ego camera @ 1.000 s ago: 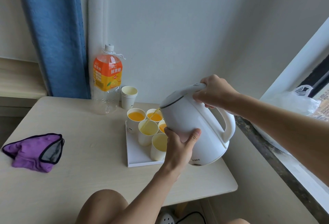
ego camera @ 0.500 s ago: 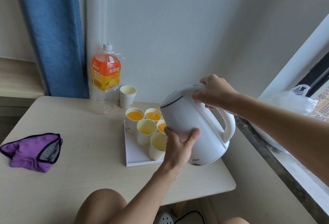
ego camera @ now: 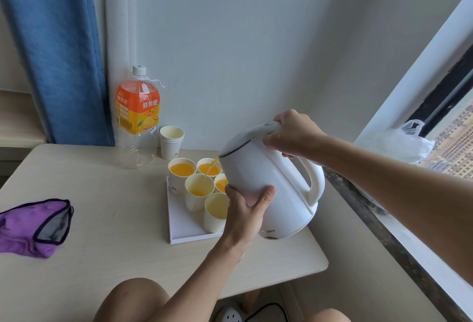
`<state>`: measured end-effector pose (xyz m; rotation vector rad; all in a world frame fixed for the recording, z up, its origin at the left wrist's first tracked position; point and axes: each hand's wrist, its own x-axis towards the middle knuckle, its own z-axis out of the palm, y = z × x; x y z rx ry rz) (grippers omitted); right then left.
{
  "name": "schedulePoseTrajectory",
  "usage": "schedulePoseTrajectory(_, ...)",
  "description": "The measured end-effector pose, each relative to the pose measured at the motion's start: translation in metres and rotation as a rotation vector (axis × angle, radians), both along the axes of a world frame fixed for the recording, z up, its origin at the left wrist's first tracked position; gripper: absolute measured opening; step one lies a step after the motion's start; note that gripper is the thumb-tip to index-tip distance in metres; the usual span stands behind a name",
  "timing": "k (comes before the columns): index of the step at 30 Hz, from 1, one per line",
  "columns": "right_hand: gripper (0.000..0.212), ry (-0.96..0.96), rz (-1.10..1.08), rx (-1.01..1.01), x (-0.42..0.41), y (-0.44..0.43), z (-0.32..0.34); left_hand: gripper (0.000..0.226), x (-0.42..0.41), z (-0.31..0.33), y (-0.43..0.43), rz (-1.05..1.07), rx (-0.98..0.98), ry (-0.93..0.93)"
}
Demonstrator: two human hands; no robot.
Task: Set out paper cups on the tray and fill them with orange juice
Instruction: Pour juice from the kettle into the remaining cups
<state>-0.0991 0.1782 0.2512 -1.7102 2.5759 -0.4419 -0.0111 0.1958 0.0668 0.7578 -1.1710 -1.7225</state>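
Nearest, the left hand (ego camera: 244,215) cups the lower side of the white kettle (ego camera: 279,193), its grip spread wide with fingers and thumb pressed on the wall. At 9 o'clock from it stands the closest paper cup (ego camera: 215,210), whether dry or barely wet I cannot tell, on the white tray (ego camera: 183,228) on the tabletop (ego camera: 102,219). Beyond, a thin stream of juice (ego camera: 210,170) falls from the spout into the middle cup (ego camera: 198,191), which is only partly full. The right hand (ego camera: 291,135) wraps its grip round the top of the handle. Three fuller cups sit at 11 to 1 o'clock of the cluster, the leftmost (ego camera: 181,171) close to its rim. The cups stand tight together, so a small swing of the spout would likely send juice between them onto the tray; too steep a tilt could surge and overflow the light cup or tip it. Farther, at 10 o'clock, stand the spare cups (ego camera: 171,142) and the near-empty bottle (ego camera: 138,117). Against half a second ago, both hands and the kettle keep the same pose, and the stream still runs into the same cup.
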Motion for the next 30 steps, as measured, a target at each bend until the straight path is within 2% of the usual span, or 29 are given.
schedulePoseTrajectory(16,0.009,0.029,-0.008,0.027,-0.0027,0.0000,-0.0009,0.072,-0.0027,0.0003,0.0029,-0.029,0.009,-0.013)
schedulePoseTrajectory(30,0.016,0.046,-0.009,0.043,-0.0004,0.0027,0.0008,0.077,-0.0059,-0.0049,0.0011,-0.037,0.030,-0.009)
